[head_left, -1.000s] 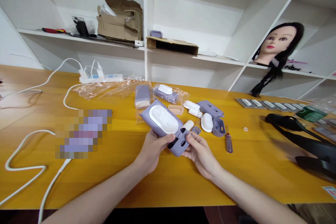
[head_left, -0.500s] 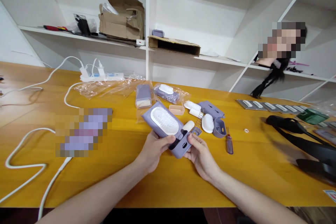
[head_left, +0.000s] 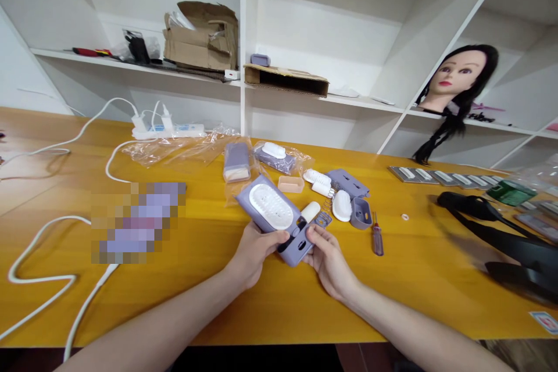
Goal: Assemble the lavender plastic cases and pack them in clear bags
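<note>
Both hands hold a lavender plastic device [head_left: 276, 220] with a white oval perforated plate on top, tilted just above the yellow table [head_left: 279, 296]. My left hand [head_left: 256, 251] grips its lower left side, thumb on the top face. My right hand [head_left: 328, 259] pinches its lower right end, where dark slots show. A small white capsule-shaped piece [head_left: 310, 211] lies right beside the device's far edge.
Behind the device lie loose parts: a white oval cap [head_left: 342, 205], a lavender shell [head_left: 361, 213], a spring [head_left: 325, 204], a small screwdriver [head_left: 376, 234], bagged units [head_left: 236, 161]. A power strip [head_left: 168, 129] and white cables sit left; a black strap [head_left: 497, 232] right. A mannequin head [head_left: 457, 78] stands on the shelf.
The device has tipped and shifted slightly in my hands; both grips stay the same. The view has wobbled a little.
</note>
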A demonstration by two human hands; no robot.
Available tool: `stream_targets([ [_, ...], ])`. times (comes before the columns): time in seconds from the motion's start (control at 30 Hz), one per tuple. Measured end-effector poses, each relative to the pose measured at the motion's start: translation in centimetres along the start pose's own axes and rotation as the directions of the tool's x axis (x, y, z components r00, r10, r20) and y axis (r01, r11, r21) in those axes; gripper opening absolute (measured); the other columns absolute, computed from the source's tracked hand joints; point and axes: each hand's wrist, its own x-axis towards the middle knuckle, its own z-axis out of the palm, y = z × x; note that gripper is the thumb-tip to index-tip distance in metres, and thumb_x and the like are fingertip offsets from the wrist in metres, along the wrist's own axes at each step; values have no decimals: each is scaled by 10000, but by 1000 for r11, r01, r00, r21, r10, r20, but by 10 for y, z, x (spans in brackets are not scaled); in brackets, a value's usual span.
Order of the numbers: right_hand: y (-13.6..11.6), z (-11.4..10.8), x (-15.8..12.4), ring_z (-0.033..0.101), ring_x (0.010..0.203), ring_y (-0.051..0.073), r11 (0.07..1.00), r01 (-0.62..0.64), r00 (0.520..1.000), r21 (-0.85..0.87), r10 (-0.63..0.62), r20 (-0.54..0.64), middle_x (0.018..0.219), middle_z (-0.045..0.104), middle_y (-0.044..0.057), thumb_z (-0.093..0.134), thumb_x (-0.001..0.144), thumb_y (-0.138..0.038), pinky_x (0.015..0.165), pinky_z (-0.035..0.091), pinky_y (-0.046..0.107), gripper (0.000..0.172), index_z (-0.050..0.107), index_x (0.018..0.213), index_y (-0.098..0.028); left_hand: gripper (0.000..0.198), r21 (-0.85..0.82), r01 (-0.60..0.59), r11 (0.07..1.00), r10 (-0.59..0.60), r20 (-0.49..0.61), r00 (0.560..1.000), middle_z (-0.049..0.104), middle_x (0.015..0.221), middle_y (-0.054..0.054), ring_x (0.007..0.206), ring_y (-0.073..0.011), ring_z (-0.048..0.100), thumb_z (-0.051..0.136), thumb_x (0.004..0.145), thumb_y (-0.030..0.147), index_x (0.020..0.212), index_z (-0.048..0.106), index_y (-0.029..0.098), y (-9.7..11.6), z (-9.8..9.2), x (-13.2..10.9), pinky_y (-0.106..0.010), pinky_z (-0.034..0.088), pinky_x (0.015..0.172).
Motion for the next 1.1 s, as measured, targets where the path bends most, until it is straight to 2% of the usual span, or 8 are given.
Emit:
stream_targets([
  [0.2,0,1,-2,586,567,91,1000,22,1000,-21,-22,10,682,628,-18,736,708,-382,560,501,217,271,577,735,-165,373,41,-49,998,47,47,998,723,855,-58,784,-190,646,788,511,133,866,672,127,-4,-3,1,-301,512,729],
  [0.27,0,2,-3,567,567,84,999,40,999,-35,-40,10,672,609,-26,739,703,-387,560,494,209,274,578,726,-167,357,102,-63,993,52,112,992,727,886,-69,818,-201,644,781,519,126,865,690,129,-4,-5,1,-301,499,755],
  [0.37,-1,3,-5,551,602,88,997,58,998,-44,-58,-1,695,593,-28,740,702,-393,593,498,218,265,589,745,-179,347,157,-26,987,-11,231,973,722,964,-95,896,-230,639,757,568,143,911,703,129,-2,-8,2,-334,482,819],
  [0.47,-1,4,-6,545,651,99,996,74,997,-48,-74,-5,741,592,-19,742,698,-390,629,500,229,253,602,764,-191,383,161,1,987,-49,293,955,706,1032,-109,960,-244,627,747,592,144,971,694,135,1,-10,2,-365,458,877],
  [0.67,1,4,-4,536,657,109,996,86,996,-21,-86,-12,743,577,-13,713,728,-392,617,493,230,229,602,761,-195,361,149,17,989,-53,242,969,714,1014,-81,959,-225,622,745,587,130,944,705,158,0,-8,2,-333,454,865],
  [0.83,0,4,-2,520,627,99,997,72,997,-12,-73,-25,710,565,-24,717,720,-397,594,480,218,243,587,729,-191,365,179,58,982,-100,235,967,719,977,-68,924,-214,625,746,575,111,935,701,157,1,-11,2,-323,464,831],
  [1.1,-1,4,-5,498,603,99,995,91,995,-31,-92,-33,682,550,-37,733,689,-411,572,466,218,265,574,693,-199,386,237,51,970,-123,299,946,711,1004,-80,939,-229,625,712,577,79,956,690,154,7,-12,4,-341,471,839],
])
